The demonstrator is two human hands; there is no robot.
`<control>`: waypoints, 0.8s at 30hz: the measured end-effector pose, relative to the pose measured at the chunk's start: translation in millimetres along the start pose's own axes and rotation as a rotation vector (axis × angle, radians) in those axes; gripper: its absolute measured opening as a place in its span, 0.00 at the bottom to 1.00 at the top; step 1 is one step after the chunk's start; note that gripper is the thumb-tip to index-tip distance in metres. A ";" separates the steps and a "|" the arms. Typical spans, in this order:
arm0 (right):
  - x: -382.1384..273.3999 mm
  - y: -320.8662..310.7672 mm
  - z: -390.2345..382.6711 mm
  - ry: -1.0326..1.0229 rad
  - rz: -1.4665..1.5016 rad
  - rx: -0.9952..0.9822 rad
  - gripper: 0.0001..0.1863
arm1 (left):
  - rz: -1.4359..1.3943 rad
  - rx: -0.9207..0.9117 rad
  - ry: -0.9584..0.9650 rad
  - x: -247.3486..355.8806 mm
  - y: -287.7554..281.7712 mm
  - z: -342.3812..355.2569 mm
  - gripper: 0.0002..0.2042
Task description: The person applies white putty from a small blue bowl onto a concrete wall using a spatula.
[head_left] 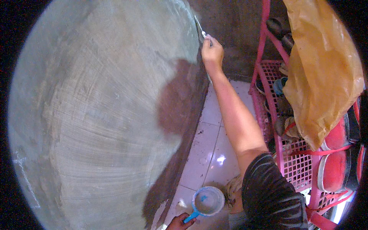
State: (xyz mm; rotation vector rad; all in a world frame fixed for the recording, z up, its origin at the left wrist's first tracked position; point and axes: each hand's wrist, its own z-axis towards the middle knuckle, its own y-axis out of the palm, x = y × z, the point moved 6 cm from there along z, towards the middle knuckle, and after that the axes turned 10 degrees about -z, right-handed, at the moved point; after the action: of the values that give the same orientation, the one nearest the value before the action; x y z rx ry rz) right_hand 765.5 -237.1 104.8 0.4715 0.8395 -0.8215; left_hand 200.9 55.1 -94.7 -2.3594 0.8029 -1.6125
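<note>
My right hand (212, 53) is closed on a slim, light-handled tool (201, 28), perhaps a scraper or brush, its thin end against the upper right edge of a grey plastered surface (99, 107). Dark reddish patches mark that surface's right part, and fine streaks cross its middle. At the bottom, my left hand (180, 223) grips the blue handle of a round dipper (207, 201) containing murky greyish liquid with a blue spot showing. The right forearm stretches up from a dark sleeve at the lower right.
Pale floor tiles (199, 161) run along the surface's base. To the right stands a pink metal mesh rack (295, 165) holding shoes, with red-and-black sneakers (333, 170) and a large orange-brown plastic sheet (318, 65) over its upper part. A dark wall (234, 23) is behind.
</note>
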 end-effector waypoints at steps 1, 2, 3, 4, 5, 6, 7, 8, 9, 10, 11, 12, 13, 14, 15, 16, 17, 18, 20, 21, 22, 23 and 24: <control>-2.2 3.3 1.9 -0.003 -0.053 0.001 0.17 | 0.022 0.018 0.041 -1.3 -0.7 -0.1 0.11; -2.3 7.5 1.2 0.025 -0.036 -0.055 0.17 | 0.046 0.006 0.024 -4.8 -0.3 -0.3 0.11; -3.5 10.4 0.1 0.052 -0.017 -0.113 0.17 | 0.069 -0.003 0.008 -6.7 -0.8 -0.5 0.11; -4.3 12.3 -3.0 0.090 -0.008 -0.183 0.18 | 0.091 -0.010 -0.005 -7.5 -1.7 -0.6 0.11; -7.8 6.0 -4.1 0.091 0.009 -0.146 0.17 | 0.063 -0.001 0.019 -4.3 -2.6 -0.8 0.12; -9.6 -2.8 -5.6 0.106 0.014 -0.121 0.17 | 0.036 0.009 0.045 -0.2 -3.9 -0.3 0.12; -13.6 -10.3 -4.0 0.116 0.015 -0.090 0.17 | 0.007 0.020 0.071 4.9 -6.0 -1.0 0.12; -16.2 -14.8 -0.2 0.176 0.041 -0.086 0.17 | 0.005 0.037 0.094 9.8 -8.0 -1.5 0.13; -24.1 -21.3 3.2 0.144 0.086 -0.051 0.16 | 0.005 0.054 0.116 15.0 -11.1 -2.7 0.13; -35.7 -27.0 7.6 0.085 0.143 -0.001 0.16 | 0.002 0.076 0.138 19.7 -13.0 -4.4 0.14; -46.6 -28.8 10.0 0.068 0.226 0.023 0.16 | 0.014 0.081 0.136 22.6 -14.6 -5.0 0.14; -55.0 -26.1 13.2 0.143 0.322 -0.004 0.16 | 0.026 0.087 0.134 25.6 -17.6 -4.9 0.15; -70.1 -30.0 13.2 0.077 0.385 0.029 0.16 | 0.037 0.094 0.131 27.9 -18.3 -5.1 0.16; -86.6 -32.9 14.1 0.059 0.421 0.059 0.16 | 0.060 0.137 0.175 35.0 -21.5 -8.2 0.15; -103.8 -36.0 12.3 0.027 0.493 0.022 0.16 | 0.084 0.180 0.215 42.4 -25.5 -10.7 0.15; -121.7 -41.4 11.4 -0.005 0.521 0.018 0.16 | 0.108 0.222 0.257 50.3 -28.8 -8.7 0.15; -142.9 -48.8 9.5 -0.038 0.550 0.013 0.15 | -0.015 0.114 -0.089 37.0 -26.1 -15.9 0.15; -163.5 -57.9 6.2 -0.072 0.560 0.005 0.15 | -0.101 0.091 -0.185 38.8 -26.5 -20.2 0.15; -206.7 -73.9 -2.1 -0.110 0.841 -0.102 0.11 | -0.305 0.053 -0.361 44.9 -23.8 -35.5 0.15; -220.7 -84.7 -4.1 -0.085 0.890 -0.099 0.10 | -0.352 0.076 -0.292 56.4 -24.7 -37.6 0.14; -237.7 -96.0 -4.4 -0.104 0.963 -0.141 0.09 | -0.399 0.092 -0.238 65.9 -24.9 -42.2 0.14; -258.5 -109.5 -4.0 -0.219 0.952 -0.189 0.09 | -0.461 0.107 -0.186 73.6 -26.1 -46.3 0.13; -270.4 -119.4 -2.8 -0.208 1.106 -0.238 0.10 | -0.528 0.113 -0.171 78.4 -28.3 -50.1 0.13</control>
State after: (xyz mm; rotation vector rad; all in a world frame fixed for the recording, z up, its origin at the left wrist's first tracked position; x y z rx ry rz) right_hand 562.1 -187.2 313.6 0.5338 0.3628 0.2494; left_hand 186.2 45.8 0.9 -2.7222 0.0469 -1.5316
